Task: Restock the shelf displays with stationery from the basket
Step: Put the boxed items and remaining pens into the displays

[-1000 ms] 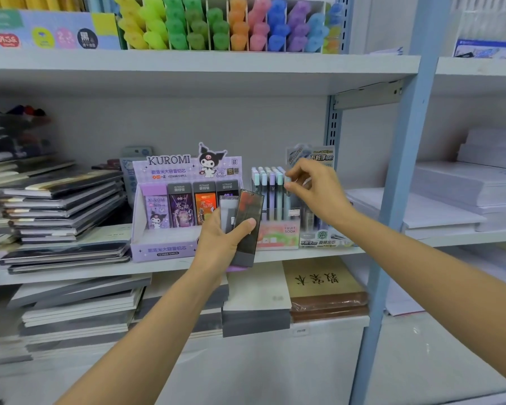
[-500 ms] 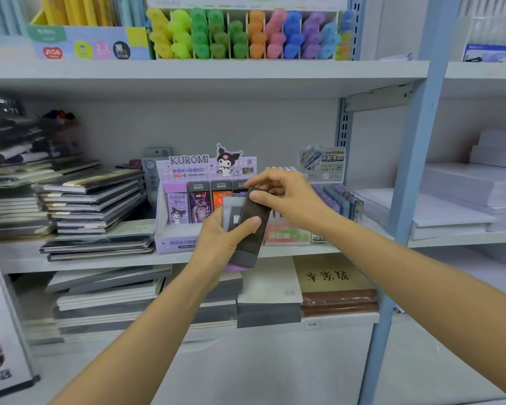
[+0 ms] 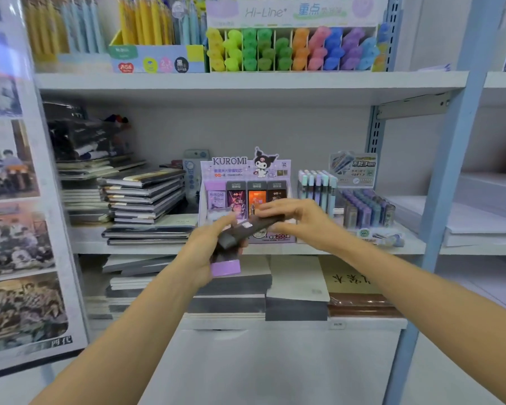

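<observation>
My left hand (image 3: 209, 252) holds a small stack of flat lead-refill cases in front of the middle shelf; a purple case (image 3: 225, 267) shows at the bottom of the stack. My right hand (image 3: 298, 220) pinches the far end of the top dark case (image 3: 247, 229), which lies tilted across the stack. Just behind both hands stands the purple Kuromi display box (image 3: 246, 171) with several upright cases in its slots. The basket is out of view.
A pastel pen display (image 3: 317, 187) and a tray of lead tubes (image 3: 365, 209) stand right of the Kuromi box. Stacked notebooks (image 3: 143, 197) fill the shelf's left. Highlighters (image 3: 289, 49) sit on the shelf above. A blue upright post (image 3: 447, 182) is at right, a poster board (image 3: 15, 200) at left.
My right hand left the pastel pen display, came left and took hold of the top dark case, turning it sideways on the stack. The camera view has shifted left and closer.
</observation>
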Demonstrator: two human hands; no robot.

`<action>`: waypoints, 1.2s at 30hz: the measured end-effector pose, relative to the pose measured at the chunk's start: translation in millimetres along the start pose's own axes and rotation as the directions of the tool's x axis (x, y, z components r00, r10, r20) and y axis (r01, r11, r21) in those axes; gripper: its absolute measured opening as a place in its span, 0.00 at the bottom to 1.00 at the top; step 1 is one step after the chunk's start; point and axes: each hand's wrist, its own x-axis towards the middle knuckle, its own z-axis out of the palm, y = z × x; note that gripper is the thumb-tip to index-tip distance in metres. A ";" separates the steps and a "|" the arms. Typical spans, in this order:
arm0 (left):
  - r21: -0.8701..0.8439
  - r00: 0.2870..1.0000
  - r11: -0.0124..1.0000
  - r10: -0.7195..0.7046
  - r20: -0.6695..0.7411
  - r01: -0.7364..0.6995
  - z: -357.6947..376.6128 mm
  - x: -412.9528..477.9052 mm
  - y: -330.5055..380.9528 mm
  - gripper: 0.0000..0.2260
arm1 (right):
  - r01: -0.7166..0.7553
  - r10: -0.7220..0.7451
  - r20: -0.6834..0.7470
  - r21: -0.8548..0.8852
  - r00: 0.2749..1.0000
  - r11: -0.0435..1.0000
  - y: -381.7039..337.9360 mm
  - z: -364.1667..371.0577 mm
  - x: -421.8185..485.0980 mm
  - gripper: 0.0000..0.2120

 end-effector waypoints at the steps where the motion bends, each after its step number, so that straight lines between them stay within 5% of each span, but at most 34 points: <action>1: -0.057 0.999 0.998 -0.019 0.036 0.021 -1.6 -1.8 0.1 0.18 | -0.029 0.031 -0.020 0.060 0.999 0.998 0.9 1.8 -0.9 0.13; 5: -0.245 0.997 0.969 -0.027 0.067 0.042 -7.2 -1.3 1.7 0.30 | -0.093 0.116 -0.060 0.295 0.992 0.951 3.2 8.4 -1.7 0.07; 10: -0.076 0.979 0.976 0.204 -0.024 -0.205 -4.2 -0.2 -8.6 0.13 | -0.124 0.149 -0.029 0.414 0.988 0.902 -0.8 26.5 -4.2 0.06; 14: -0.075 0.961 0.960 0.262 -0.093 -0.269 -7.0 -0.1 -11.8 0.08 | -0.190 0.174 0.076 0.357 0.982 0.915 -3.4 36.6 -4.2 0.09; 19: 0.152 0.948 0.937 0.318 -0.005 -0.314 -16.1 -2.7 -14.8 0.12 | -0.119 0.130 -0.012 0.336 0.991 0.934 -12.4 41.7 4.5 0.22; 25: 0.222 0.958 0.932 0.283 0.042 -0.285 -32.0 -2.0 -12.1 0.09 | -0.048 0.051 -0.007 0.238 0.999 0.970 -18.8 51.0 30.4 0.16; 31: 0.160 0.961 0.951 0.273 -0.043 -0.263 -61.0 9.6 -0.7 0.03 | -0.033 0.132 -0.371 0.261 0.919 0.965 -16.2 41.2 77.5 0.10; 36: 0.133 0.950 0.942 0.313 -0.013 -0.309 -71.5 15.1 -5.0 0.05 | -0.075 0.106 -0.424 0.090 0.899 0.993 2.5 40.6 102.1 0.10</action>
